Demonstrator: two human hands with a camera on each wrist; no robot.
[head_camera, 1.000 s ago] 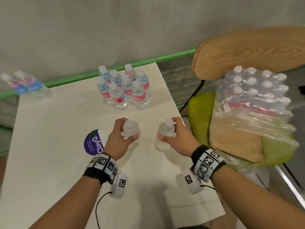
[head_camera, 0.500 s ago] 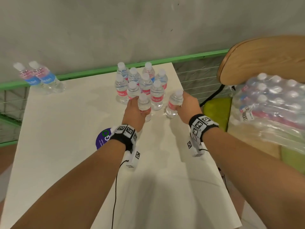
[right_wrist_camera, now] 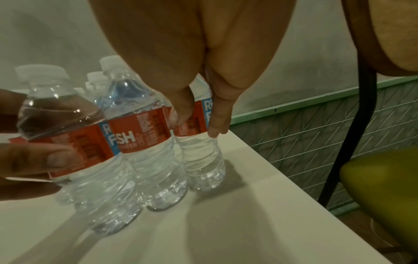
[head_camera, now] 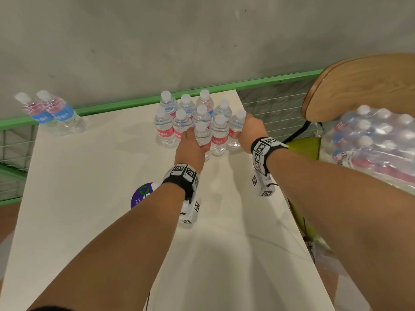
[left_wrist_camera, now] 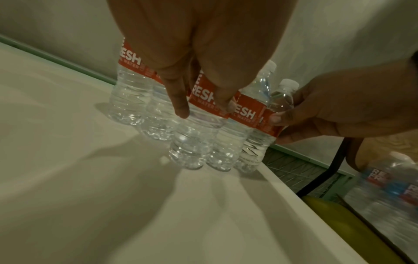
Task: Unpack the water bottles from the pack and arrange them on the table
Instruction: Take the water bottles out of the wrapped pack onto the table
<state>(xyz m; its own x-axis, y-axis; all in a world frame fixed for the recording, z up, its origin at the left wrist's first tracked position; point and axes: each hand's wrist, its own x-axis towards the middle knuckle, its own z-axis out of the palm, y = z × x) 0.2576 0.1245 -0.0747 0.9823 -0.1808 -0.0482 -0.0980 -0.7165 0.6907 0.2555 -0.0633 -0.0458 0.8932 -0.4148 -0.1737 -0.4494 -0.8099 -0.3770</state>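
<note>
Several clear water bottles [head_camera: 187, 113] with red labels stand clustered at the far end of the white table [head_camera: 89, 198]. My left hand [head_camera: 190, 147] grips one bottle [head_camera: 202, 138] at the cluster's front; it also shows in the left wrist view [left_wrist_camera: 199, 128]. My right hand [head_camera: 251, 131] grips another bottle [head_camera: 235, 129] at the cluster's right side, near the table edge [right_wrist_camera: 199, 142]. Both held bottles are upright, bases at the tabletop. The plastic-wrapped pack [head_camera: 370, 144] with more bottles sits on a chair to the right.
Two bottles with blue labels [head_camera: 54, 113] lie at the table's far left corner. A purple round sticker [head_camera: 141, 196] is beside my left forearm. A wooden chair back [head_camera: 359, 86], a green rail [head_camera: 134, 102] and a grey wall stand behind.
Both hands have carried their bottles forward from mid-table to the cluster at the far end, and the bottles now stand against it.
</note>
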